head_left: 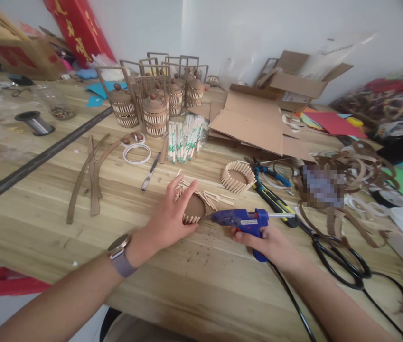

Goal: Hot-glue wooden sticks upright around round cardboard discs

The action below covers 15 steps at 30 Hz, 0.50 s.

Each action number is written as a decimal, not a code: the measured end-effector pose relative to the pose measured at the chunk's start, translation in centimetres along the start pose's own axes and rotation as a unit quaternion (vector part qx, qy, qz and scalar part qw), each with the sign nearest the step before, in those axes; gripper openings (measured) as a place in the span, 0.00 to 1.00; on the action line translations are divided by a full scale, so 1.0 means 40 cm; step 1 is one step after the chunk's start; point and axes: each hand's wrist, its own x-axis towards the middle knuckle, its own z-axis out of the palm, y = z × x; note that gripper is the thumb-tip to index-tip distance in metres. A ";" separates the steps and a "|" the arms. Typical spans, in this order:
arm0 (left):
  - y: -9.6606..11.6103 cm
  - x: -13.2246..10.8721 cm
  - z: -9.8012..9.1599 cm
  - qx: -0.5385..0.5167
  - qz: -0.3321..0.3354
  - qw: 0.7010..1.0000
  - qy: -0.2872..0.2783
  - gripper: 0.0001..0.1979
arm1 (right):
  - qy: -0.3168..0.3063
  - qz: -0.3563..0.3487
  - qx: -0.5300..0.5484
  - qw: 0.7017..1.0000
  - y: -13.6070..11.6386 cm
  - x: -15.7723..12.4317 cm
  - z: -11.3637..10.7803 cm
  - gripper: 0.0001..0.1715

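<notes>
A blue glue gun [238, 218] is in my right hand [263, 242], its fingers wrapped round the grip. The nozzle points left and meets the edge of a round cardboard base [194, 208] with short wooden sticks along its rim. My left hand [171, 213] lies at the left side of this base, thumb and fingers spread around it; whether the fingertips pinch a stick is hard to see. Loose wooden sticks [219, 197] are scattered just behind the base. A second ring of sticks [237, 177] stands farther back to the right.
Finished lantern-like baskets [154, 114] with handles stand at the back. Wrapped stick bundles [185, 137], a craft knife [150, 172] and cardboard strips [94, 180] lie behind and left. Pliers [272, 175], black scissors [342, 261] and the gun's cord [292, 294] are on the right.
</notes>
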 end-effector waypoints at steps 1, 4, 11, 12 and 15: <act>0.000 0.000 0.000 0.000 0.002 1.000 0.001 0.55 | 0.008 -0.008 -0.025 1.000 0.001 0.000 0.003 0.18; 0.000 0.001 0.000 0.001 -0.001 1.000 0.000 0.55 | 0.013 -0.021 -0.064 0.998 0.008 -0.002 0.010 0.16; 0.000 -0.001 0.001 0.006 0.000 1.000 0.002 0.53 | 0.006 -0.071 -0.135 0.988 0.023 -0.004 0.007 0.16; 0.000 -0.002 0.002 0.005 -0.001 1.000 0.002 0.53 | 0.007 -0.076 -0.140 0.987 0.023 -0.004 0.008 0.15; -0.001 -0.001 0.002 0.001 -0.007 1.000 -0.002 0.54 | 0.011 -0.097 -0.155 0.983 0.024 -0.004 0.011 0.13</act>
